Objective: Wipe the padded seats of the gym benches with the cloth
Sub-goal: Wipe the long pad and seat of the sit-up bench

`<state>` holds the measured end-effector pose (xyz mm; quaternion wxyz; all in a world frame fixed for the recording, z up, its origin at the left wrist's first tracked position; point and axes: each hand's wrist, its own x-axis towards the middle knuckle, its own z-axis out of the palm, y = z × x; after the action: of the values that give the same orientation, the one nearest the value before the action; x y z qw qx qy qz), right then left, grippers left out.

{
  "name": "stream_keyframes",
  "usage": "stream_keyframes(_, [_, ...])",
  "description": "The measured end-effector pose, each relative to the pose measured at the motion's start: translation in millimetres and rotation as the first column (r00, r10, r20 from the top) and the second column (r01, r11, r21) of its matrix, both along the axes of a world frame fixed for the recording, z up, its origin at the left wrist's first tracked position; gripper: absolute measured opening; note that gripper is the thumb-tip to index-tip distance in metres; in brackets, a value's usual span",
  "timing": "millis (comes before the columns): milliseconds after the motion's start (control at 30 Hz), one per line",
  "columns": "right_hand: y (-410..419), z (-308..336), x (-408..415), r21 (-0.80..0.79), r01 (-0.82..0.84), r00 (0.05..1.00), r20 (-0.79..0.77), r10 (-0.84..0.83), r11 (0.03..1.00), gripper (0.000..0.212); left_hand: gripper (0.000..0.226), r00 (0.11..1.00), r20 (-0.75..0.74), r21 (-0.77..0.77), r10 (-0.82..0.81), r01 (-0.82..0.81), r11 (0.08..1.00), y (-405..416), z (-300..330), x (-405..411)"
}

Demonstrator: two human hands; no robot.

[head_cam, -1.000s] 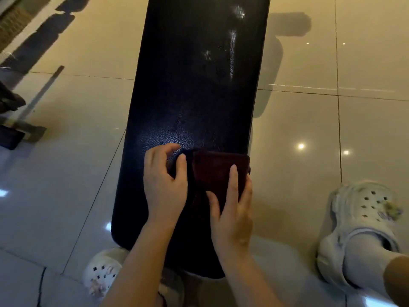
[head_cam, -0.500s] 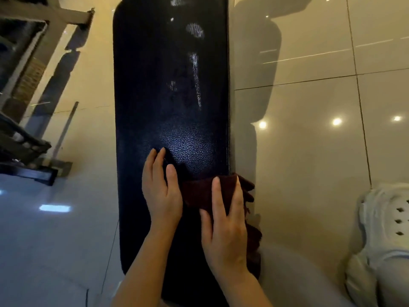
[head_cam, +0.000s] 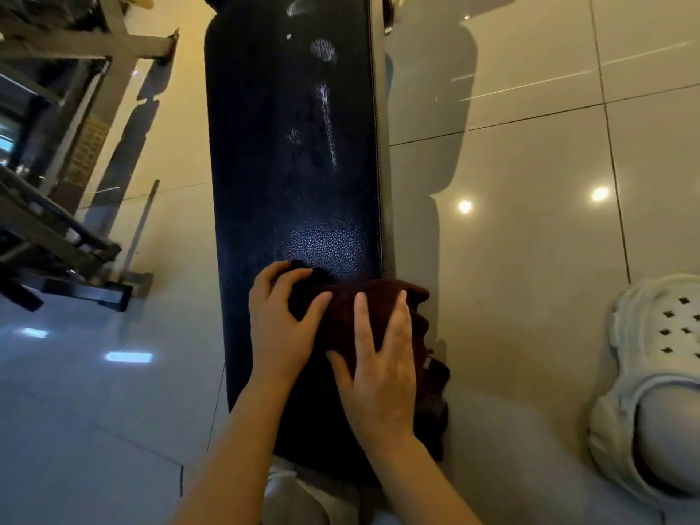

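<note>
With both palms laid side by side on the dark maroon terry cloth [head_cam: 378, 308], I keep it flat against the near right edge of the black textured leather bench pad [head_cam: 295, 153], part of it spilling over that edge, so pressure spreads for the wipe. My right hand [head_cam: 382, 358] presses with straight fingers; my left hand [head_cam: 280, 320] has curled its fingertips onto the cloth's left border since half a second ago, and whitish smears remain further up the pad.

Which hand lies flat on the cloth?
The right hand: its straight fingers press the dark red cloth at the bench's right edge. The left hand has curled fingers at its left end.
</note>
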<state>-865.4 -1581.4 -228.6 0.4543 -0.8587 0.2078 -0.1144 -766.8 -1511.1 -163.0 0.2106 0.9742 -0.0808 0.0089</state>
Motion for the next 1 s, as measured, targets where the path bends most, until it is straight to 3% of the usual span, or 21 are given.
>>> stream_keyframes(167, [8.5,-4.2,-23.4,0.058,-0.021,0.999,0.025,0.02,0.998,0.084,0.013,0.996,-0.087,0.029,-0.034,0.037,0.999,-1.1,8.7,-8.4])
stream_keyframes(267, [-6.6,3.6,-20.0,0.36,0.049,0.995,0.065,-0.077,0.932,0.072,0.014,0.991,-0.123,0.015,-0.051,0.054,0.998,-0.6,12.3,-10.5])
stream_keyframes(300, [-17.9,4.8,-15.5,0.396,0.095,0.99,0.058,-0.128,0.913,0.064,0.015,0.99,-0.13,0.007,-0.048,0.049,0.999,-0.1,13.6,-11.2])
stream_keyframes(367, [-47.2,1.7,-1.9,0.363,0.158,0.985,0.013,-0.174,0.918,0.05,0.022,0.99,-0.133,-0.016,-0.036,0.034,0.999,0.7,15.9,-12.1])
stream_keyframes(467, [-83.1,-1.5,18.5,0.384,0.053,0.997,-0.068,-0.03,0.922,0.04,0.031,0.991,-0.137,-0.02,-0.015,0.012,1.0,-1.0,19.7,-11.4])
stream_keyframes(600, [-95.4,1.4,26.8,0.278,-0.014,0.991,-0.123,0.05,0.96,0.011,0.03,0.991,-0.129,-0.025,-0.038,0.035,0.999,-0.4,24.6,-8.3])
stream_keyframes(667, [-96.3,6.1,25.9,0.216,-0.015,0.989,-0.14,0.046,0.976,0.007,0.024,0.995,-0.083,-0.04,-0.051,0.048,0.998,0.5,26.8,-9.0])
stream_keyframes(733, [-95.8,15.0,28.2,0.202,0.044,0.995,-0.099,-0.024,0.978,0.008,0.017,0.999,-0.019,-0.069,-0.047,0.045,0.997,-1.3,30.9,-9.0])
stream_keyframes(833, [-91.0,35.3,48.0,0.189,0.18,0.975,0.093,-0.2,0.965,0.009,0.015,0.996,0.085,-0.137,-0.01,0.021,0.99,-7.2,37.7,-1.1])
stream_keyframes(900, [-85.0,46.6,63.7,0.263,0.226,0.936,0.209,-0.284,0.938,0.01,0.015,0.992,0.118,-0.187,0.036,-0.013,0.982,-11.3,40.1,8.8])
stream_keyframes(1000, [-67.2,42.3,67.8,0.398,0.208,0.925,0.216,-0.311,0.894,0.025,0.017,0.988,0.127,-0.209,0.085,-0.057,0.976,-15.1,38.1,20.9])
